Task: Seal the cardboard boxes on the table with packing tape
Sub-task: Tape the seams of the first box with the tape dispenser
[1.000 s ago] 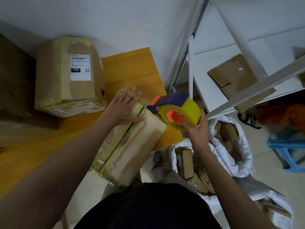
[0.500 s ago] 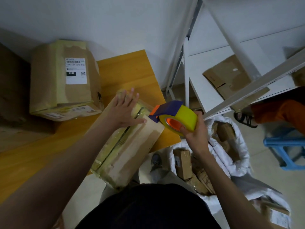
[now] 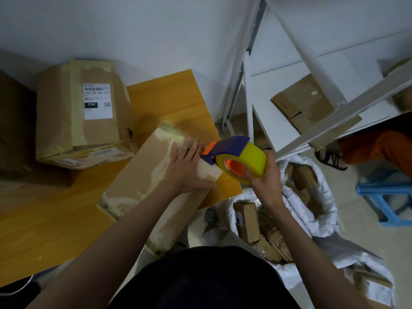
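From the head camera, a white sack [image 3: 321, 197] on the floor holds small cardboard parcels [image 3: 246, 217]. A long cardboard box [image 3: 142, 181] lies across the corner of the wooden table [image 3: 55, 230], its near end overhanging the edge; the left hand [image 3: 187, 166] presses flat on it, fingers straight. The right hand [image 3: 265, 175] grips a yellow tape dispenser [image 3: 240, 161] at the box's far right edge. A larger labelled box [image 3: 82, 112] stands by the white wall [image 3: 133, 30], beside white metal shelving [image 3: 312, 63].
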`<action>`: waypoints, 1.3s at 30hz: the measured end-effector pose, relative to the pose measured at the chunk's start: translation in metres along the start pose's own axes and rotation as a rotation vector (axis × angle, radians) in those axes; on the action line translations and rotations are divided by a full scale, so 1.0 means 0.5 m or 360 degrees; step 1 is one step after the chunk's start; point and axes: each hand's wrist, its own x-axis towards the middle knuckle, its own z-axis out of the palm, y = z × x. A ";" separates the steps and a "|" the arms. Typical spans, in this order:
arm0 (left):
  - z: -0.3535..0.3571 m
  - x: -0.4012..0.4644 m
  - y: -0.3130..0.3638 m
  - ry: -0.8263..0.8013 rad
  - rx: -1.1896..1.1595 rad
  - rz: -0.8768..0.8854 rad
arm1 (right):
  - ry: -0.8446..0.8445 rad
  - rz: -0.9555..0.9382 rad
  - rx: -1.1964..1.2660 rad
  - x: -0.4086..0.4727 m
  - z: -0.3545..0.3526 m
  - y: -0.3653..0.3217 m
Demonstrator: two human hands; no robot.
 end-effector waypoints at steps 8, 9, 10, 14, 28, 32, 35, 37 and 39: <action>0.005 0.010 0.011 0.0057 0.0048 -0.0044 | 0.0046 -0.0026 -0.0004 -0.007 -0.051 -0.005; 0.003 0.010 0.013 0.0061 0.0063 -0.0052 | 0.0056 -0.0005 0.0016 -0.013 -0.067 0.000; 0.002 0.010 0.016 0.0064 0.0071 -0.0056 | 0.0063 0.0016 0.0042 -0.021 -0.082 0.002; 0.004 0.013 0.025 0.0044 0.0092 -0.0048 | 0.0067 0.0027 0.0045 -0.049 -0.107 0.012; 0.033 0.016 0.058 0.0225 0.0229 0.0173 | 0.0026 0.0019 0.0002 -0.027 -0.093 0.029; 0.038 0.014 0.064 0.0238 0.0244 0.0140 | 0.0054 0.0041 0.0015 -0.038 -0.112 0.025; 0.042 0.010 0.065 0.0266 0.0254 0.0139 | 0.0101 0.0045 0.0031 -0.057 -0.138 0.020; 0.044 0.010 0.066 0.0264 0.0253 0.0142 | 0.0125 0.0029 0.0012 -0.068 -0.154 0.019; 0.045 0.012 0.065 0.0251 0.0250 0.0141 | 0.0116 0.0035 -0.0003 -0.072 -0.164 0.020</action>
